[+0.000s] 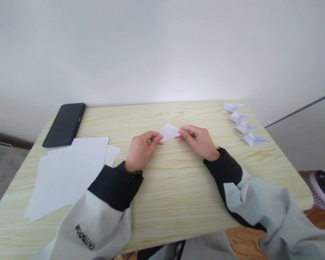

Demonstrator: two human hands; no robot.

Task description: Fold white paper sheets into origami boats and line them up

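A small folded piece of white paper (169, 132) is held up between my two hands, just above the middle of the table. My left hand (143, 148) pinches its left corner between thumb and fingers. At the opposite corner, my right hand (197, 140) grips the paper the same way. The paper has a pointed, roughly four-sided outline. Over to the right, several folded white paper boats (246, 127) lie in a column. A loose stack of white paper sheets (67, 173) rests to the left of my left hand.
The pale wood-grain table (173, 202) stands against a white wall (162, 50). A black phone-shaped object (64, 124) lies at the back left, close to the sheets. Beyond the table's right edge, a purple-white basket (318, 193) stands on the floor.
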